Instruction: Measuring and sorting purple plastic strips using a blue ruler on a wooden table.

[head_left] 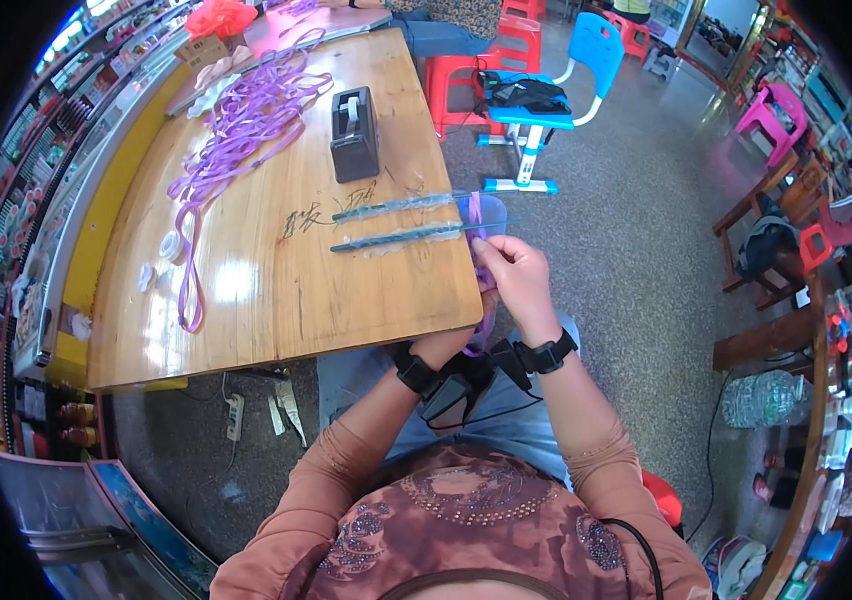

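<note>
Two thin dark rods (396, 238) lie side by side, taped to the wooden table, and their ends stick out past its right edge. Purple ribbon (477, 208) runs across the jutting ends. My right hand (518, 275) is closed, pinching the ribbon between thumb and forefinger just beside the nearer rod. Below it, at the table's corner, my left hand (451, 342) is closed around the lower part of the ribbon; its fingers are partly hidden. A length of ribbon hangs beneath the hands over my lap.
A tangled heap of purple ribbon (246, 130) spreads over the wooden table (276, 300). Near it stand a black tape dispenser (354, 140) and a small white roll (171, 246). A blue chair (536, 105) and red stools (451, 85) stand beyond; shelves line the left.
</note>
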The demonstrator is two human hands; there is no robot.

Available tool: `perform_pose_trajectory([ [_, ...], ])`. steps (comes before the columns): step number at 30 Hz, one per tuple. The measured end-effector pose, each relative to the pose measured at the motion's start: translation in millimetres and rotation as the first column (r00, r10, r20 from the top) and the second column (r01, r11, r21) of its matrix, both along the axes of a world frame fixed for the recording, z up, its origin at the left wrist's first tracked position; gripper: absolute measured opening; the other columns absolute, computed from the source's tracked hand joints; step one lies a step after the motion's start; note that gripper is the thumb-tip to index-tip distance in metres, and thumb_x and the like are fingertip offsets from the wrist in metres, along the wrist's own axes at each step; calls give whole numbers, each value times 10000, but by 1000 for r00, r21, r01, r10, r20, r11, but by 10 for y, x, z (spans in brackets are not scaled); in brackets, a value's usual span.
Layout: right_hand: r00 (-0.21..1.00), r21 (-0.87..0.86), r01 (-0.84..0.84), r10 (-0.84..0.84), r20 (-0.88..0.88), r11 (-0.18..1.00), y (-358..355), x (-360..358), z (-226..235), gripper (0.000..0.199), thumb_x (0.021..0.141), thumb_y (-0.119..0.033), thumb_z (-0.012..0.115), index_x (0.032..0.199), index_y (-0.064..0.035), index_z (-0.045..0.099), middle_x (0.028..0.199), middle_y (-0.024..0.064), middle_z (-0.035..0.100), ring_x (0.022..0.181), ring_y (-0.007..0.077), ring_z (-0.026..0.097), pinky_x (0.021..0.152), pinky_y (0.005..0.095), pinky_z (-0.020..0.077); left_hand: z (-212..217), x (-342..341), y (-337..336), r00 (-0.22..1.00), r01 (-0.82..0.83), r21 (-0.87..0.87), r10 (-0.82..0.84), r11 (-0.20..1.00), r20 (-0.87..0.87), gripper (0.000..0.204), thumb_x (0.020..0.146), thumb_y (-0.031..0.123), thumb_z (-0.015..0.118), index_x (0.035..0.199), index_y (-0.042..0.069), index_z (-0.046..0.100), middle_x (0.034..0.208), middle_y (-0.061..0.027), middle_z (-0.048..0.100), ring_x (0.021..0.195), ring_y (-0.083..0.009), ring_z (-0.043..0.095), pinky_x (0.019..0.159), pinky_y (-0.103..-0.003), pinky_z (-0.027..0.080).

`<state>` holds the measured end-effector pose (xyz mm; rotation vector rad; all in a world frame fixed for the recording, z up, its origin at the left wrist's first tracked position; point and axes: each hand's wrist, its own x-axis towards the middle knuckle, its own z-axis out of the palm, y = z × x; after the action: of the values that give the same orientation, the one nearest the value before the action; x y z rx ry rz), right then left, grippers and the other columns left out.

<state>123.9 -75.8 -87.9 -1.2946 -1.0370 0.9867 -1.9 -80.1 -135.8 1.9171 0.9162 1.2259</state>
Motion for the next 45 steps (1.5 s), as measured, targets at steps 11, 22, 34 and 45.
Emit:
perform_pose_trajectory([
  [11,749,334,55,-260,609,941,16,241,129,85,822,-126,674,841,-48,699,764,131,661,720,279,618,662,365,489,345,242,352,963,-257,-115,264,959,46,270,919,360,599,907,98,662,770,-46,640,735,-216,605,676,-405,454],
  [22,721,338,49,-267,639,940,51,218,66,98,864,-147,627,890,-54,645,808,137,652,782,329,616,678,416,487,175,335,619,785,287,-587,165,757,598,109,893,160,669,941,69,634,695,60,502,569,-32,376,501,-189,293],
  [34,641,419,34,-341,687,907,100,110,-60,110,938,-129,521,923,-33,572,800,179,615,745,380,606,625,458,484,35,364,685,744,326,-624,215,710,633,112,910,110,640,1004,51,624,922,-54,666,773,-112,604,700,-235,498],
  [45,904,227,69,-157,397,971,51,82,-129,245,1000,-198,446,949,-10,595,709,126,588,642,231,599,582,355,463,-21,353,658,611,501,-570,201,651,766,71,905,125,646,954,74,636,856,-43,656,754,-128,615,686,-259,502],
])
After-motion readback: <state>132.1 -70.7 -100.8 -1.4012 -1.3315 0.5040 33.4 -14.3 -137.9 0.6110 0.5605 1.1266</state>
